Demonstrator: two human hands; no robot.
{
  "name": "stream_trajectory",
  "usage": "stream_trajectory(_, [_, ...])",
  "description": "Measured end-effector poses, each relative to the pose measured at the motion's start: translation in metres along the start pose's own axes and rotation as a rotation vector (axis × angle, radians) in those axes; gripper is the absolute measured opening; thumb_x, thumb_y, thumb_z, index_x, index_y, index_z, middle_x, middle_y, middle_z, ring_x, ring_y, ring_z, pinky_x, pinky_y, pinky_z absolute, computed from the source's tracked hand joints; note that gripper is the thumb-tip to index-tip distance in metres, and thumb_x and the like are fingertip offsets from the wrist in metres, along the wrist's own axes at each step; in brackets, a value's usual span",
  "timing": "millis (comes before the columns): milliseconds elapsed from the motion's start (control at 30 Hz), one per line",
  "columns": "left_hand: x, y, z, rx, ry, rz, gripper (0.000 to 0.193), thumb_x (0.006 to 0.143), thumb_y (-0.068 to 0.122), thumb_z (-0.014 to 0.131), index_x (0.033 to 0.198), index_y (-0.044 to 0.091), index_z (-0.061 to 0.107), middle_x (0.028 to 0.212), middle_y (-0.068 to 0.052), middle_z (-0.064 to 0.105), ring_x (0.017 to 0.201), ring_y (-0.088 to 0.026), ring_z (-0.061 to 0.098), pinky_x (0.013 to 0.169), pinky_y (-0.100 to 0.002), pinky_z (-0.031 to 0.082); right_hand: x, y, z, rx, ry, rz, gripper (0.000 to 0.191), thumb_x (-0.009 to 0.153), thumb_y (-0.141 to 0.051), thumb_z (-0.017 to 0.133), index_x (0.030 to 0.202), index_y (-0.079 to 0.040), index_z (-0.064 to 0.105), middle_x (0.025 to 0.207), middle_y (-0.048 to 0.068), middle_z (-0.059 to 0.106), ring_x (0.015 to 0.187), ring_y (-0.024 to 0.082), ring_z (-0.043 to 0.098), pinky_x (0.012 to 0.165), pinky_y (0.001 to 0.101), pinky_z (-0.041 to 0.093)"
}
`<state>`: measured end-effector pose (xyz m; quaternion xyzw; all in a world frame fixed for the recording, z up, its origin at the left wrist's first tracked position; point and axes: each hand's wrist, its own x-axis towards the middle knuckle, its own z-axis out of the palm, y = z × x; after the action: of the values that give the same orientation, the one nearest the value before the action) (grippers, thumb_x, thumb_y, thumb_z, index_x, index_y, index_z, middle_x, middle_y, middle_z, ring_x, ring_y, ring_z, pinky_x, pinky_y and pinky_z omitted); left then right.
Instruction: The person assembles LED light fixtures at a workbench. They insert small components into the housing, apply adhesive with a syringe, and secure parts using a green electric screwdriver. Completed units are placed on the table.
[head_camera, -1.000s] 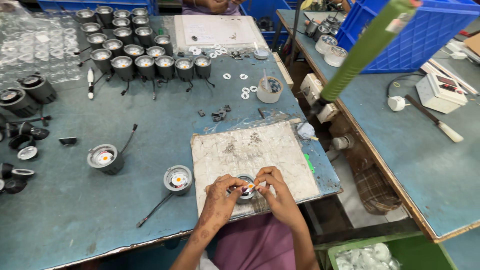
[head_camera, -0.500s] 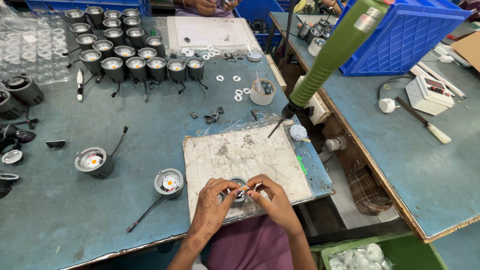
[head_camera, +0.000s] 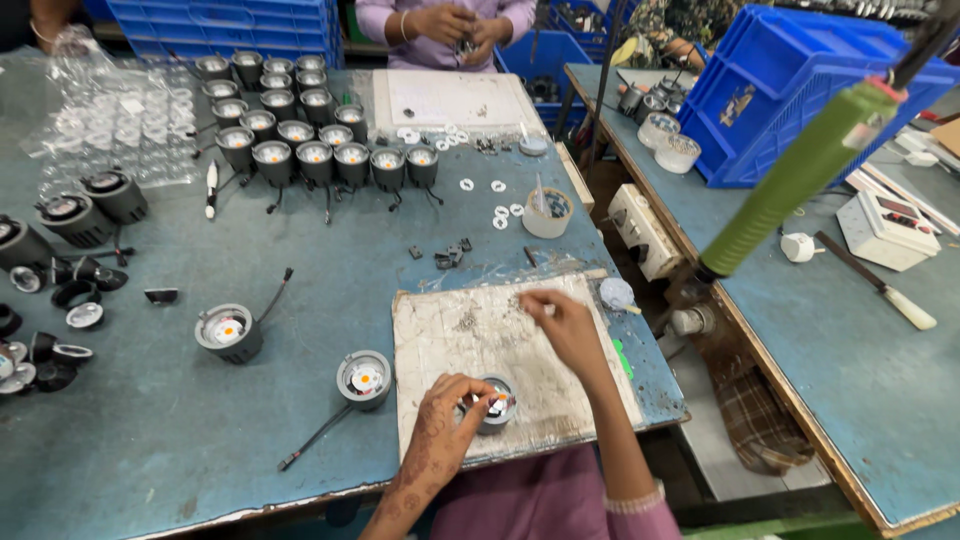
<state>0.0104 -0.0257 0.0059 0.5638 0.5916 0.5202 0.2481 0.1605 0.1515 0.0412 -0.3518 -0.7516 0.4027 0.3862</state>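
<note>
Steadying a small round lamp housing (head_camera: 492, 402) on the worn white work board (head_camera: 440, 340) — left hand (head_camera: 442, 425) wrapped around its near side, fingers curled against the rim, gripping it in place. Sitting near the board's front edge, that housing, open face up with a pale disc showing inside. Reaching away to the back of the board, right hand (head_camera: 563, 322) — fingertips pinched together over a scatter of tiny screws (head_camera: 468, 320); too small to tell whether anything is actually caught between them. Hands well apart, then, one low on the housing, the other up by the far edge.

Just left of the board, on the blue-grey table (head_camera: 180, 440): two more grey housings with trailing black leads, one touching distance off the board's corner (head_camera: 364, 378), another further left (head_camera: 229, 332). Behind, a tight cluster of finished lamps (head_camera: 300, 130) in rows, orange-white centres glowing on the front ones. White rings (head_camera: 500, 205) scattered beside a small white cup (head_camera: 547, 212). Black lamp parts (head_camera: 60, 260) piled at the far left edge, clear plastic trays (head_camera: 110, 120) behind them.

Hanging in from the upper right — a green powered screwdriver (head_camera: 800, 180), tip pointing down toward the table's right edge. Blue crate (head_camera: 800, 90) on the neighbouring bench. Across the table, another person's hands (head_camera: 455, 25) closed together over some small part.
</note>
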Motion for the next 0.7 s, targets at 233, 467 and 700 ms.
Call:
stream_trajectory(233, [-0.009, -0.024, 0.017, -0.088, 0.036, -0.091, 0.012, 0.087, 0.014, 0.074, 0.092, 0.003, 0.073, 0.085, -0.007, 0.069, 0.079, -0.021, 0.062, 0.076, -0.034, 0.050, 0.124, -0.028, 0.040, -0.376, 0.178, -0.142, 0.032, 0.085, -0.016, 0.076, 0.110, 0.003, 0.073, 0.097, 0.020, 0.075, 0.084, 0.031, 0.073, 0.077, 0.0386, 0.057])
stream_trajectory(467, [0.001, -0.046, 0.030, -0.092, 0.001, -0.164, 0.012, 0.085, 0.016, 0.078, 0.087, 0.004, 0.075, 0.081, -0.006, 0.071, 0.075, -0.018, 0.060, 0.071, -0.032, 0.051, 0.138, -0.037, 0.058, -0.760, 0.293, -0.216, 0.025, 0.077, -0.018, 0.077, 0.085, 0.005, 0.070, 0.100, 0.027, 0.064, 0.089, 0.045, 0.064, 0.076, 0.0517, 0.053])
stream_trajectory(700, [-0.007, -0.022, 0.021, -0.115, 0.041, -0.234, 0.011, 0.084, 0.014, 0.077, 0.090, 0.005, 0.075, 0.082, -0.006, 0.067, 0.077, -0.018, 0.060, 0.073, -0.032, 0.050, 0.150, -0.023, 0.055, -0.718, 0.180, -0.148, 0.028, 0.099, -0.020, 0.061, 0.088, 0.004, 0.071, 0.093, 0.027, 0.067, 0.079, 0.040, 0.066, 0.075, 0.0486, 0.053])
